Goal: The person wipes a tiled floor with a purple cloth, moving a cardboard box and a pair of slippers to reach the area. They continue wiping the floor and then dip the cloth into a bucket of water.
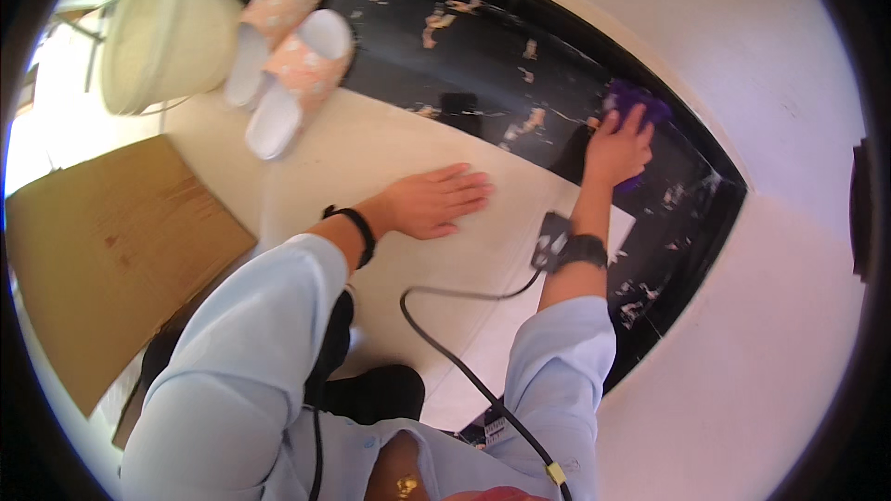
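Observation:
My right hand (618,149) presses on a purple cloth (637,103), which lies on the black, patterned floor border (501,76) close to the wall corner; parts of the cloth show beyond the fingertips and below the hand. My left hand (440,202) is flat, palm down, on the cream floor tile (418,271), with nothing in it and its fingers a little apart. A black band circles each wrist, and a small dark device with a cable sits at the right one.
A pair of peach and white slippers (310,73) lies at the upper left beside a cream plastic bucket (167,38). A flat cardboard sheet (125,243) is at the left. White walls (752,278) bound the floor at the right. A black cable (445,351) runs between my arms.

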Demonstrator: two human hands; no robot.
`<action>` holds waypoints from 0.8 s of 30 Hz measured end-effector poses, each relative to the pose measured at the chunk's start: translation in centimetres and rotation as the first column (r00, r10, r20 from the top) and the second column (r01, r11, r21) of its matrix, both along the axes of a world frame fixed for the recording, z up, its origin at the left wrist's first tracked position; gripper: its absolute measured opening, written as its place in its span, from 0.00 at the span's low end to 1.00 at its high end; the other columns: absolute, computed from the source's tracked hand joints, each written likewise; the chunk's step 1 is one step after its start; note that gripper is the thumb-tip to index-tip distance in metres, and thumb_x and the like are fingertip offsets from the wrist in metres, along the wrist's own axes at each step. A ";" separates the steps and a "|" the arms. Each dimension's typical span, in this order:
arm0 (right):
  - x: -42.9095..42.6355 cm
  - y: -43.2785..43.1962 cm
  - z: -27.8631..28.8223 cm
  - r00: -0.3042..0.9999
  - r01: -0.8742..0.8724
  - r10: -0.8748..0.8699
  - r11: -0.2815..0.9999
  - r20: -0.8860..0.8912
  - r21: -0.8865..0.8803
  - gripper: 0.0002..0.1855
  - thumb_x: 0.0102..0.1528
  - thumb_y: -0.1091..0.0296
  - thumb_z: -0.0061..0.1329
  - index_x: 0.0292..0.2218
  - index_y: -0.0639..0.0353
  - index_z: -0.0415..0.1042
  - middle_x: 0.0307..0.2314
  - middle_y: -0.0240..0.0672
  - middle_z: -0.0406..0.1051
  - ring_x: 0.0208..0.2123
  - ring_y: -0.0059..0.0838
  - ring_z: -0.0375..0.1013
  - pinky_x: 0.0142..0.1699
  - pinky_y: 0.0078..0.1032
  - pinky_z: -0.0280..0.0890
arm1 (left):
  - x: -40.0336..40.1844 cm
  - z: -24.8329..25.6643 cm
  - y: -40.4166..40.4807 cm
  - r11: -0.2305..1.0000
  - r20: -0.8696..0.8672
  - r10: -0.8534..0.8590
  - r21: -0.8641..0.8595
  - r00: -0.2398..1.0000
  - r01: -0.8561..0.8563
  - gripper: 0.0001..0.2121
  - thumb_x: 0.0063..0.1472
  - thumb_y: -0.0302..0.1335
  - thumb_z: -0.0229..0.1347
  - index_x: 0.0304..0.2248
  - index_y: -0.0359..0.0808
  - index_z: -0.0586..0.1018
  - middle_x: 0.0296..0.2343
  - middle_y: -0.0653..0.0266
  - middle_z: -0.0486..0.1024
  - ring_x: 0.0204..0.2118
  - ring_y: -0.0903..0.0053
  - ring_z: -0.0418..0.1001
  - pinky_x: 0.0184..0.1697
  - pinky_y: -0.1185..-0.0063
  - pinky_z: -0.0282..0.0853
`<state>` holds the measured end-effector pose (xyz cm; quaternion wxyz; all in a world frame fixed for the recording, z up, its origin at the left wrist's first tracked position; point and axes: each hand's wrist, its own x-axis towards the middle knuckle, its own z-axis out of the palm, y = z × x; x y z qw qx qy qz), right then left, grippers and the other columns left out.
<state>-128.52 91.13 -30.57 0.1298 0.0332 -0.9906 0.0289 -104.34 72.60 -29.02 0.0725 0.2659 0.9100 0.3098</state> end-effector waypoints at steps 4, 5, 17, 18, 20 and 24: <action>8.9 -9.1 1.1 0.894 -0.417 0.435 0.896 0.109 -0.153 0.25 0.52 0.59 0.50 0.52 0.36 0.65 0.51 0.33 0.63 0.44 0.45 0.64 0.44 0.41 0.61 | -0.1 0.0 -0.1 1.000 -0.061 -0.002 0.009 0.998 0.003 0.27 0.57 0.36 0.51 0.55 0.35 0.65 0.57 0.55 0.56 0.62 0.64 0.49 0.64 0.65 0.41; 10.7 -9.9 1.3 0.847 -0.486 0.513 0.854 0.141 -0.188 0.26 0.50 0.61 0.52 0.52 0.34 0.66 0.50 0.30 0.63 0.45 0.42 0.63 0.45 0.39 0.61 | 0.1 0.0 -0.4 0.999 -0.085 0.003 0.034 0.996 0.000 0.23 0.57 0.36 0.51 0.51 0.36 0.68 0.53 0.55 0.60 0.59 0.63 0.54 0.62 0.65 0.46; 23.7 -0.2 1.4 0.774 -0.551 0.622 0.755 0.121 -0.356 0.33 0.44 0.65 0.56 0.52 0.35 0.66 0.53 0.30 0.60 0.50 0.40 0.61 0.47 0.41 0.57 | 6.6 4.0 -25.4 0.023 -0.258 0.966 0.059 0.007 -0.998 0.18 0.47 0.29 0.58 0.39 0.35 0.73 0.32 0.55 0.74 0.35 0.61 0.74 0.40 0.71 0.69; 24.0 -0.1 0.8 0.780 -0.552 0.615 0.764 0.118 -0.334 0.33 0.44 0.64 0.56 0.53 0.34 0.65 0.53 0.30 0.60 0.50 0.41 0.61 0.47 0.41 0.57 | 7.9 2.8 -26.2 -0.059 -0.050 0.997 -0.005 -0.059 -0.998 0.21 0.45 0.29 0.59 0.41 0.35 0.73 0.33 0.55 0.74 0.36 0.62 0.74 0.40 0.71 0.69; 23.5 -0.2 0.2 0.799 -0.554 0.597 0.774 0.064 -0.305 0.33 0.44 0.63 0.56 0.53 0.34 0.65 0.53 0.30 0.60 0.50 0.41 0.60 0.46 0.42 0.57 | 8.1 2.3 -27.5 -0.163 0.333 0.920 -0.156 -0.207 -0.974 0.28 0.42 0.29 0.61 0.47 0.34 0.71 0.34 0.56 0.74 0.37 0.63 0.74 0.41 0.73 0.69; 23.2 1.5 -0.4 0.809 -0.559 0.587 0.785 0.031 -0.267 0.34 0.44 0.63 0.56 0.54 0.34 0.65 0.53 0.30 0.60 0.50 0.40 0.61 0.46 0.41 0.57 | 3.1 1.3 -26.2 0.175 0.138 0.980 -0.224 0.146 -0.959 0.31 0.42 0.29 0.62 0.49 0.33 0.70 0.31 0.54 0.75 0.33 0.65 0.74 0.37 0.74 0.68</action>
